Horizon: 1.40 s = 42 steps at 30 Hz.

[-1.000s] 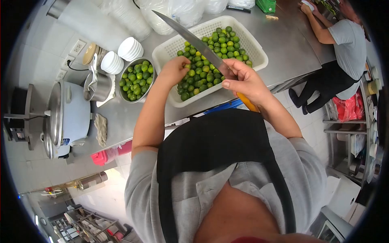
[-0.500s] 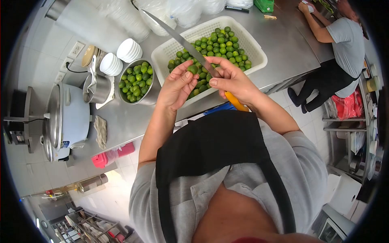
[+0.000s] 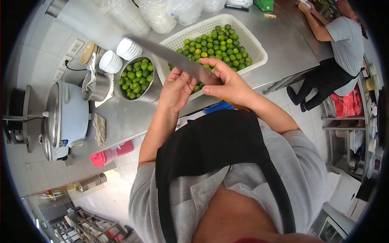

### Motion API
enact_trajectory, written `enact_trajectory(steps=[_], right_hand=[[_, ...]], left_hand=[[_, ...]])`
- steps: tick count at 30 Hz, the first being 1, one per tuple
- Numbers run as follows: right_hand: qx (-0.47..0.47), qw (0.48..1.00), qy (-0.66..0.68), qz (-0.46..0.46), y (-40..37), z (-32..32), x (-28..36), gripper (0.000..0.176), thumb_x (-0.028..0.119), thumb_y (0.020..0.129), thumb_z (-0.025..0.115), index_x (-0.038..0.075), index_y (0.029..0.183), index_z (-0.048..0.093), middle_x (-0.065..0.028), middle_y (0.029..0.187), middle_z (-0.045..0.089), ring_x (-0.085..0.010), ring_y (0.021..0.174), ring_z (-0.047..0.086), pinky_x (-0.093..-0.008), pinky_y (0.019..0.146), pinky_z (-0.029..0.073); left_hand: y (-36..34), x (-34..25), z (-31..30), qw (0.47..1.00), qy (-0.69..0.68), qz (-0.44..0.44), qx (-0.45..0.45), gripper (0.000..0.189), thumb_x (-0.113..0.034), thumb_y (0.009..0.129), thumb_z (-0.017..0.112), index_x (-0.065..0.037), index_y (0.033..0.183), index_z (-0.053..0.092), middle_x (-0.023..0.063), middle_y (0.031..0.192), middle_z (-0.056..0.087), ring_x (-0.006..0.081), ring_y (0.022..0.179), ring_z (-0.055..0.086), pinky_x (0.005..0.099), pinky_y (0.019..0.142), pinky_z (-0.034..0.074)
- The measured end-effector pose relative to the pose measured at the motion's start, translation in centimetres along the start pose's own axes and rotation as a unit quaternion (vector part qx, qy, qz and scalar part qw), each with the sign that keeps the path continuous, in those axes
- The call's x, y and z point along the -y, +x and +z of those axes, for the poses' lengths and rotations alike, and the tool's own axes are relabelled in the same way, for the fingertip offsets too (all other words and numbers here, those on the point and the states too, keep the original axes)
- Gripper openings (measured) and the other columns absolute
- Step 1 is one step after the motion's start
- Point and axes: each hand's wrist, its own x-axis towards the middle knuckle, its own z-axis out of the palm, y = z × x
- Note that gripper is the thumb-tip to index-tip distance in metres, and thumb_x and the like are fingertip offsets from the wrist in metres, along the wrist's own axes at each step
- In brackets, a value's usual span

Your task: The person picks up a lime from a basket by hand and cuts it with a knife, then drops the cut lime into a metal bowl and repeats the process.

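My right hand [image 3: 233,85] grips a long knife [image 3: 174,58] near the base of its blade. Below the palm, part of its orange handle [image 3: 235,103] shows. The blade, blurred, slants up and left across the fingertips of my left hand [image 3: 175,91]. Those fingers are curled in a pinch; the lime they held half a second ago is hidden behind the blade. Just beyond both hands lies a white perforated plastic basket [image 3: 259,56] with many green limes [image 3: 221,42]. To the left, a metal pot [image 3: 153,92] is full of limes.
White bowls [image 3: 110,62] are stacked beside a small saucepan [image 3: 97,90]. A large rice cooker [image 3: 67,117] and a cloth [image 3: 99,129] are at the left. Bagged containers [image 3: 160,16] line the counter's back. Another person [image 3: 344,44] works at the far right.
The knife has swung lower and to the left, so its blade now covers the left fingertips and the lime seen there. My right fingers have spread a little.
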Motion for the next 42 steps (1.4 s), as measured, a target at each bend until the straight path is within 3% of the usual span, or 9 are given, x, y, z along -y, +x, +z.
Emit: enact_trajectory(steps=[5, 21, 25, 27, 32, 36, 39, 41, 42], right_hand=[[0.027, 0.996, -0.061, -0.065, 0.3, 1.0, -1.1, 0.072, 0.005, 0.078, 0.071, 0.009, 0.138, 0.031, -0.0016, 0.086, 0.052, -0.0075, 0.08, 0.049, -0.0237, 0.071, 0.041], [0.06, 0.994, -0.074, -0.055, -0.1, 0.1, -1.9, 0.063, 0.007, 0.078, 0.071, 0.01, 0.134, 0.042, -0.0051, 0.128, 0.05, -0.0136, 0.108, 0.049, -0.0301, 0.093, 0.041], [0.058, 0.982, -0.131, -0.12, 0.1, 0.1, -2.6, 0.066, -0.001, 0.078, 0.066, 0.014, 0.138, 0.041, 0.0001, 0.1, 0.051, -0.0045, 0.08, 0.047, -0.0207, 0.071, 0.041], [0.04, 0.996, -0.064, -0.039, -0.1, 0.3, -2.2, 0.064, 0.007, 0.079, 0.069, 0.012, 0.137, 0.042, -0.0035, 0.129, 0.048, -0.0146, 0.114, 0.046, -0.0295, 0.097, 0.037], [0.067, 0.995, -0.067, -0.021, 0.0, 0.7, -1.2, 0.072, 0.004, 0.08, 0.067, 0.013, 0.142, 0.033, -0.0068, 0.111, 0.055, -0.0086, 0.088, 0.052, -0.0233, 0.076, 0.043], [0.077, 0.997, 0.008, -0.015, -0.5, 0.6, 0.6, 0.079, 0.001, 0.08, 0.064, 0.013, 0.146, 0.023, -0.0028, 0.085, 0.051, -0.005, 0.065, 0.046, -0.019, 0.056, 0.039], [0.02, 0.999, 0.003, -0.036, -0.7, -1.3, 0.6, 0.076, 0.001, 0.08, 0.061, 0.011, 0.146, 0.022, 0.0001, 0.074, 0.044, -0.0051, 0.058, 0.044, -0.0183, 0.05, 0.04], [-0.042, 0.997, -0.002, -0.064, -0.7, -2.6, 0.8, 0.069, 0.006, 0.083, 0.059, 0.007, 0.144, 0.026, -0.0009, 0.074, 0.045, -0.0058, 0.054, 0.046, -0.0182, 0.047, 0.04], [-0.05, 0.997, -0.001, -0.065, -0.9, -3.3, 0.9, 0.069, 0.006, 0.083, 0.059, 0.007, 0.144, 0.026, -0.0009, 0.074, 0.045, -0.0058, 0.054, 0.046, -0.0182, 0.047, 0.04]], left_hand=[[-0.5, 0.9, 1.9, 0.982, 0.116, 0.034, -0.145, 0.032, -0.002, 0.085, 0.062, -0.003, 0.115, 0.053, 0.0054, 0.097, 0.062, 0.0171, 0.086, 0.062, 0.0324, 0.077, 0.052], [-2.2, 0.5, 1.7, 0.994, 0.085, 0.057, -0.048, 0.025, 0.0, 0.089, 0.055, -0.005, 0.114, 0.057, 0.0063, 0.105, 0.064, 0.0166, 0.095, 0.061, 0.0313, 0.082, 0.048], [-2.5, 0.2, 2.0, 0.987, 0.139, 0.058, -0.055, 0.023, -0.002, 0.09, 0.056, -0.005, 0.113, 0.057, 0.0057, 0.104, 0.062, 0.0153, 0.094, 0.058, 0.0295, 0.081, 0.046], [-2.4, 0.7, 2.6, 0.978, 0.175, 0.087, -0.075, 0.02, -0.004, 0.09, 0.057, -0.005, 0.11, 0.057, 0.0045, 0.102, 0.06, 0.0138, 0.091, 0.056, 0.0282, 0.081, 0.046], [-2.7, -0.4, 1.9, 0.98, 0.157, 0.097, -0.074, 0.019, -0.003, 0.089, 0.057, -0.005, 0.108, 0.057, 0.0041, 0.101, 0.06, 0.0135, 0.089, 0.057, 0.0277, 0.078, 0.047], [-3.7, -6.5, -1.4, 0.75, 0.567, 0.233, -0.249, 0.026, -0.007, 0.082, 0.066, -0.006, 0.107, 0.059, 0.006, 0.102, 0.061, 0.0147, 0.08, 0.059, 0.0273, 0.073, 0.05], [-4.7, -11.0, -5.9, 0.605, 0.706, 0.221, -0.296, 0.029, -0.015, 0.08, 0.069, -0.007, 0.107, 0.06, 0.0103, 0.108, 0.059, 0.0215, 0.091, 0.058, 0.0325, 0.081, 0.048], [-4.7, -12.0, -7.2, 0.42, 0.844, 0.072, -0.326, 0.035, -0.023, 0.078, 0.07, -0.007, 0.107, 0.061, 0.0129, 0.113, 0.057, 0.03, 0.104, 0.053, 0.0398, 0.09, 0.043], [-4.2, -11.8, -7.1, 0.421, 0.846, 0.072, -0.319, 0.035, -0.023, 0.078, 0.07, -0.007, 0.107, 0.061, 0.0129, 0.113, 0.057, 0.03, 0.104, 0.053, 0.0398, 0.09, 0.043]])
